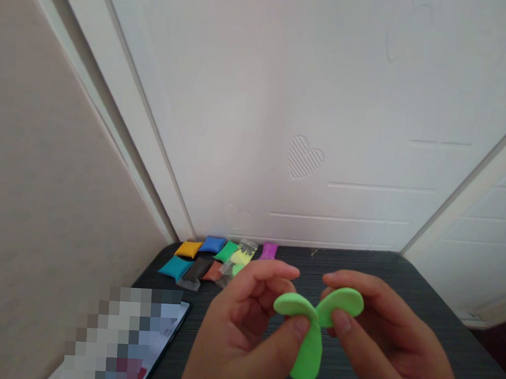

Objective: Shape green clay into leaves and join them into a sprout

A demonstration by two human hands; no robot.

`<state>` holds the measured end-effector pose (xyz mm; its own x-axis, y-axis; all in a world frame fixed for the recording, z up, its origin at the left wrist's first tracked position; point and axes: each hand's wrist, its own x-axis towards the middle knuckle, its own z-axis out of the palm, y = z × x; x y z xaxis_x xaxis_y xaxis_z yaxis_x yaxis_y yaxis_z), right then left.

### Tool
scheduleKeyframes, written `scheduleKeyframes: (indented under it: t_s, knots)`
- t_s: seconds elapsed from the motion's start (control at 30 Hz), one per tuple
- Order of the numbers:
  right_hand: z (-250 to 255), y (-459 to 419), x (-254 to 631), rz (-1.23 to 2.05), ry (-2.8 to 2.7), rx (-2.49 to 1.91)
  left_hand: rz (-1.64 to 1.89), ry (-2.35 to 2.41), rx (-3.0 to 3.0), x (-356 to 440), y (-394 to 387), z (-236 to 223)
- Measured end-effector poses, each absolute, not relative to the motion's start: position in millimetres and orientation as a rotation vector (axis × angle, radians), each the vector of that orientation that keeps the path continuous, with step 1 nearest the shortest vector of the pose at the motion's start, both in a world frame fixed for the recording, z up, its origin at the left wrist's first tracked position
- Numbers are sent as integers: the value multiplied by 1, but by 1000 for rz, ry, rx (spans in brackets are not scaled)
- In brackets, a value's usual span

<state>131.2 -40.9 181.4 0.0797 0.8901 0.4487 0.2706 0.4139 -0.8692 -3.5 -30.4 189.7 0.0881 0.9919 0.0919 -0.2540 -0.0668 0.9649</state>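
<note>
A bright green piece of modelling clay (307,359) with three flat, rounded lobes joined at one point is held up above the dark table. My left hand (245,330) pinches it near the join, its thumb against the left and lower lobes. The thumb of my right hand (385,332) presses on the right lobe, with fingers behind it. One lobe points left, one right and one hangs down toward me. The fingertips behind the clay are partly hidden.
Several small packets of coloured clay lie at the table's back left, among them a teal packet (175,268), a blue packet (212,244) and a purple packet (269,251). A tablet-like screen (164,332), partly pixelated, lies front left. A white panel (239,126) rises behind the table (359,262).
</note>
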Motion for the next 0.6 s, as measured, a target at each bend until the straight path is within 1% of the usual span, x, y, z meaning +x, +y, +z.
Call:
scheduleKeyframes:
  t_s: [0.17,0.6]
  knots:
    - [183,-41,132,659,-1490,-1131,1272,986,1161,-2,-29,192]
    - [184,-33,134,677,-1526,-1031,1260,940,1197,-7,-19,183]
